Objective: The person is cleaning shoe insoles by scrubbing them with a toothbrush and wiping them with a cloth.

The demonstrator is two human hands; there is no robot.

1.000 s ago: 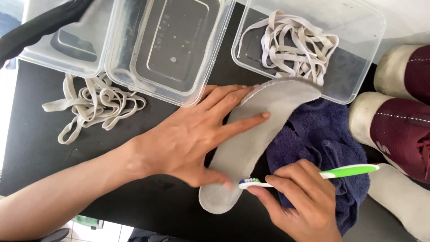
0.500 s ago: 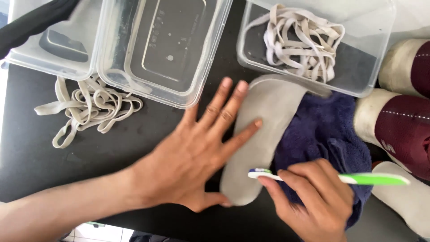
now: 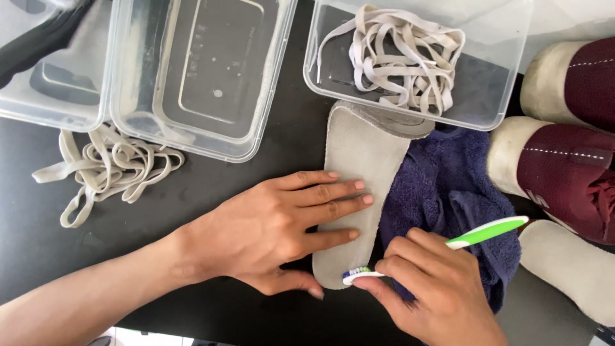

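Note:
A grey insole [image 3: 362,154] lies on the black table, its toe end against a clear tub. My left hand [image 3: 275,227] rests flat on the insole's lower half, fingers spread across it. My right hand [image 3: 429,295] grips a green and white toothbrush [image 3: 477,237], whose bristle head touches the insole's heel end by my left thumb. A dark blue towel [image 3: 451,192] lies bunched under the insole's right side.
A clear tub [image 3: 500,70] holds pale shoelaces [image 3: 400,54]. Two more clear tubs [image 3: 198,70] stand at the back left, with loose laces [image 3: 109,166] in front. Maroon shoes with white toes [image 3: 564,160] and another pale insole [image 3: 567,263] lie at the right.
My left hand has turned so the fingers lie across the insole, closer together. The insole has swung more upright. My right hand has brought the brush head down to the heel end.

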